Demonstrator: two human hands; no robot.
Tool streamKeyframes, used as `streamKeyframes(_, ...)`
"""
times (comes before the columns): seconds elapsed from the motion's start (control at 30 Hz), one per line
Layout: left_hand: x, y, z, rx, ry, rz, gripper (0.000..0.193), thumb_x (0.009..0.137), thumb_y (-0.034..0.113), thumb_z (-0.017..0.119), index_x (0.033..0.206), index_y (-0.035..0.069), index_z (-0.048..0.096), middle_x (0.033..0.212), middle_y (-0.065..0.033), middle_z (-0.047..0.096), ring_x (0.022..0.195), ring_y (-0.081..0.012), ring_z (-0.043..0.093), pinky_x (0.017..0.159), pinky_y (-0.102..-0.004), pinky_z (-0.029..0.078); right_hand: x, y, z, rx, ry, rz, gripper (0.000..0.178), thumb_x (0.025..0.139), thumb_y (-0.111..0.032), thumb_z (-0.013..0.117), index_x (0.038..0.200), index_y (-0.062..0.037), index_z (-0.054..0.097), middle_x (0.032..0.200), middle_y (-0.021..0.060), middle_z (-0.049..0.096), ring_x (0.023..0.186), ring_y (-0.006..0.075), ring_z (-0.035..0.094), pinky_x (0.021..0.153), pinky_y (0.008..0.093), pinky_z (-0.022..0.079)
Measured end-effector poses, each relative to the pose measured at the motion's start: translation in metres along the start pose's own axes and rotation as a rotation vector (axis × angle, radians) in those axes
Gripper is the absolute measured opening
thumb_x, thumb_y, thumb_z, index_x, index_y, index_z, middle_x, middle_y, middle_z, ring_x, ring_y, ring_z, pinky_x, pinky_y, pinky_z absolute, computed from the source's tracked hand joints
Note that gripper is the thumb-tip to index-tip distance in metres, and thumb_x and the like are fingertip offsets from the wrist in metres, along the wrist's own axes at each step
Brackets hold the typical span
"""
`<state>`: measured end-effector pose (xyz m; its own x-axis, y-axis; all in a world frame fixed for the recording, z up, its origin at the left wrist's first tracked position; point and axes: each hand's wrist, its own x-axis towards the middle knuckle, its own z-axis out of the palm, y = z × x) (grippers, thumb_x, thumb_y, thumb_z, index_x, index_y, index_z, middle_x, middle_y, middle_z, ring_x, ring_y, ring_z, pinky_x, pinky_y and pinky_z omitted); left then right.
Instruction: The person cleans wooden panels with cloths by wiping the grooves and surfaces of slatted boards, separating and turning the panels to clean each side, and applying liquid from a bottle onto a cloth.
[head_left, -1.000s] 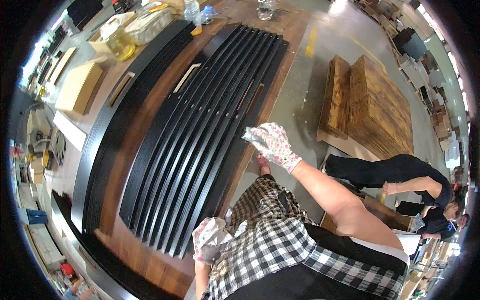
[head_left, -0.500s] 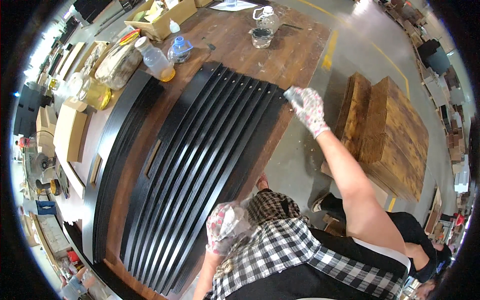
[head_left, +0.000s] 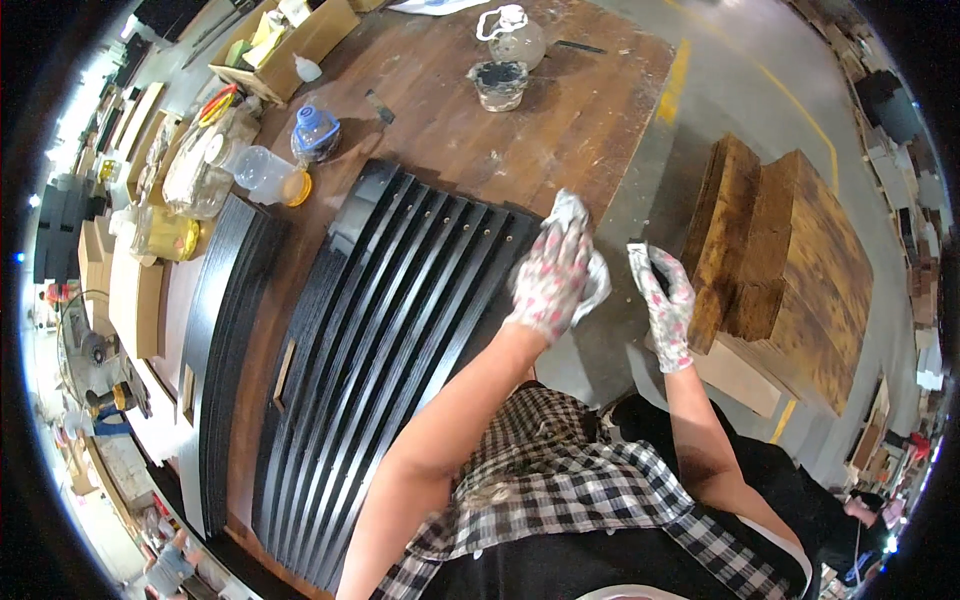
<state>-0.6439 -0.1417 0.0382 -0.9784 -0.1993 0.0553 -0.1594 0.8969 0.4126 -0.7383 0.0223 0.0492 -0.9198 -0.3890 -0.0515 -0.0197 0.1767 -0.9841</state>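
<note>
My left hand [head_left: 546, 288], in a floral-patterned glove, is over the far right ends of the black boards [head_left: 400, 330] with a crumpled white cloth [head_left: 570, 212] under its fingers. The boards lie overlapped in a fan of long strips, with small holes near their far ends. To the right, past the table edge, my gloved right hand [head_left: 668, 310] is closed on a small object [head_left: 637, 250], partly white and partly dark. Its kind is too small to make out.
A cup of dark stuff [head_left: 498, 88] stands before a clear jug [head_left: 520, 45] on the brown table [head_left: 590, 130]. Bottles, including a blue-capped one [head_left: 315, 135], stand left, near another black board stack [head_left: 225, 330]. Brown wooden panels [head_left: 800, 270] are stacked at right.
My left hand has moved from near my body to the boards' far ends with the white cloth. My right hand has drawn back from the boards, to the right and nearer me.
</note>
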Motion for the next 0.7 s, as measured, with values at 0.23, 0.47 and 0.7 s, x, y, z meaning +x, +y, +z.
streamKeyframes(0.23,-0.119,-0.006,-0.007,0.057,0.047,-0.040,0.055,0.080,0.019,0.054,0.133,0.005,0.045,0.142,-0.0136,0.039,0.128,-0.0311,0.041,0.104,-0.0423,0.035,-0.018,-0.003,0.059,0.015,-0.113,-0.187,0.026,0.085,0.003,0.061,0.111,0.0009,0.058,0.110,0.0059,0.059,0.099,0.0143,0.057,0.089,0.0279,0.046)
streamKeyframes(0.47,-0.324,0.029,-0.021,0.041,-0.035,-0.318,0.058,0.082,0.025,0.052,0.139,0.019,0.040,0.144,-0.0054,0.039,0.120,-0.0282,0.049,0.097,-0.0441,0.043,0.010,-0.017,0.125,0.013,-0.071,-0.158,0.036,0.091,-0.027,0.057,0.115,-0.0005,0.053,0.105,0.0056,0.060,0.092,0.0163,0.055,0.087,0.0321,0.043)
streamKeyframes(0.7,-0.472,0.082,0.022,0.200,0.243,-0.897,0.048,0.079,0.028,0.052,0.123,0.011,0.056,0.127,-0.0141,0.052,0.116,-0.0358,0.049,0.099,-0.0484,0.036,0.077,-0.017,0.103,0.349,-0.213,-0.138,0.041,0.097,-0.025,0.045,0.131,-0.0023,0.051,0.078,-0.0069,0.047,0.072,0.0061,0.041,0.070,0.0217,0.038)
